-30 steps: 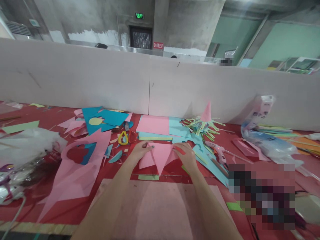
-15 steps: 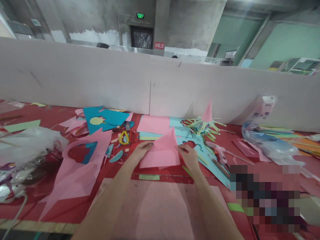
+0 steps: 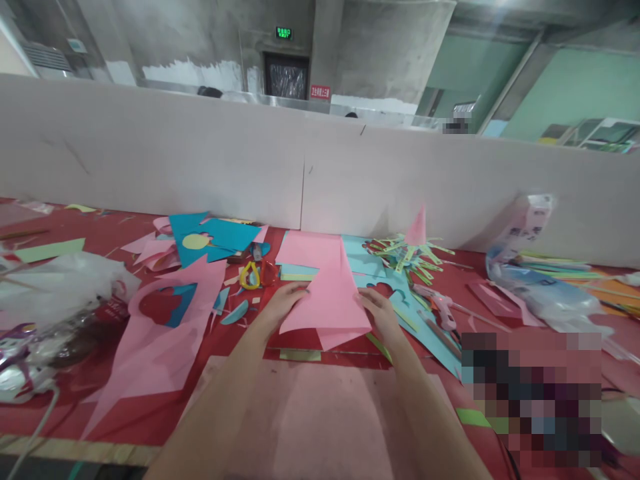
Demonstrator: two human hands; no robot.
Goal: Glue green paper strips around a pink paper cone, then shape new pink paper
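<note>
Between my hands is a sheet of pink paper (image 3: 330,300), folded or curled to a tall point at the back, with a loose corner hanging below its front edge. My left hand (image 3: 287,300) is closed on the sheet's left side, its fingertips partly behind the paper. On the right side, my right hand (image 3: 376,305) pinches the other edge. Behind it lie a flat pink sheet (image 3: 305,248) and light blue paper (image 3: 361,253). A pale pink board or sheet (image 3: 330,413) lies under my forearms.
Yellow-handled scissors (image 3: 249,275) and cut paper scraps lie left of my hands. To the right are a pink hot glue gun (image 3: 443,308) and a green-fringed paper piece with a pink cone (image 3: 417,230). A plastic bag (image 3: 65,283) sits far left; a white partition (image 3: 200,153) stands behind.
The pink paper has tilted and narrowed toward its top. Its lower right corner now reaches further right, and the loose corner beneath hangs lower. Both hands still hold its sides.
</note>
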